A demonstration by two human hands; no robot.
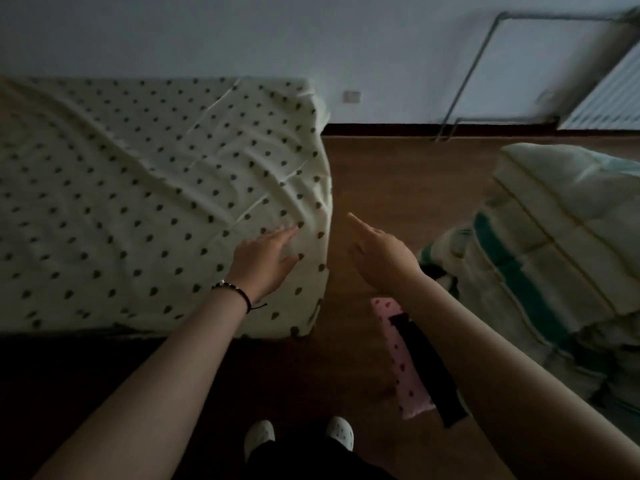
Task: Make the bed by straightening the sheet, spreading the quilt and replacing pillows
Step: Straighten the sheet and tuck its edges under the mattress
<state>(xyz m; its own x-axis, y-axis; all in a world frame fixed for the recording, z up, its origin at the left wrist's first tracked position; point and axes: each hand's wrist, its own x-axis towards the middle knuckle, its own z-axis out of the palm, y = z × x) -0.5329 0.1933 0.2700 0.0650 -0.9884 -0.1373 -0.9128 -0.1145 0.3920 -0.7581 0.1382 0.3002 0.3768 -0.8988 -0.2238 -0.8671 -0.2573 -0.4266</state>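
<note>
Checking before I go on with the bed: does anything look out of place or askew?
The sheet is creased, with diagonal folds near the corner by the left hand. The quilt lies heaped off the bed, and a pink cloth is on the floor.

The bed [325, 109] stands to my left against the wall [207, 32], the sheet [138, 188] lying over it. My left hand [265, 259] is above the sheet near the bed's right edge; my right hand [381, 258] is over the floor [398, 174] beside it. The quilt [554, 244] is piled to my right, a radiator [609, 95] behind it.
</note>
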